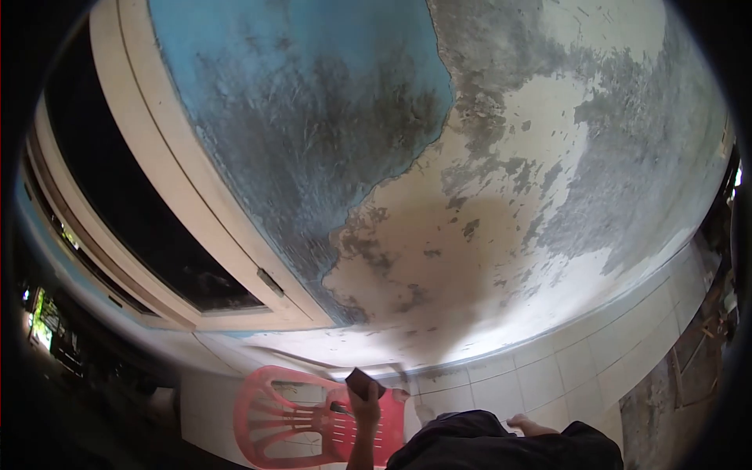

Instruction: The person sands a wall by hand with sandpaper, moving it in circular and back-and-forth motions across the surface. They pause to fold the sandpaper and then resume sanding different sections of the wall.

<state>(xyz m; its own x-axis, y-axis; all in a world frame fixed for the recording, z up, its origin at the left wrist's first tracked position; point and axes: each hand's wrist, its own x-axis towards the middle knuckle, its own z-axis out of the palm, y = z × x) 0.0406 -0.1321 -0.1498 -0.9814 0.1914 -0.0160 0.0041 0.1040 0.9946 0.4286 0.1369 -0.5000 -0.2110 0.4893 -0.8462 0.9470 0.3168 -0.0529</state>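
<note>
My left hand (366, 409) is closed around a small dark brown rectangular piece (365, 384), flat like a sanding pad or folded sandpaper. It is raised above the seat of a red plastic chair (258, 384), apart from the wall. A small dark object (340, 407) lies on the chair just left of that hand; its kind is too small to tell. In front stands a wall (501, 258) with bare cream and grey patches and blue paint at upper left. My right hand is out of view.
A cream-framed door or window (168, 180) with a dark pane is at the left. Pale floor tiles (540, 376) run along the wall's foot. A bare foot (534, 426) shows beside my dark clothing (501, 446). Dim clutter (709, 329) lies at the far right.
</note>
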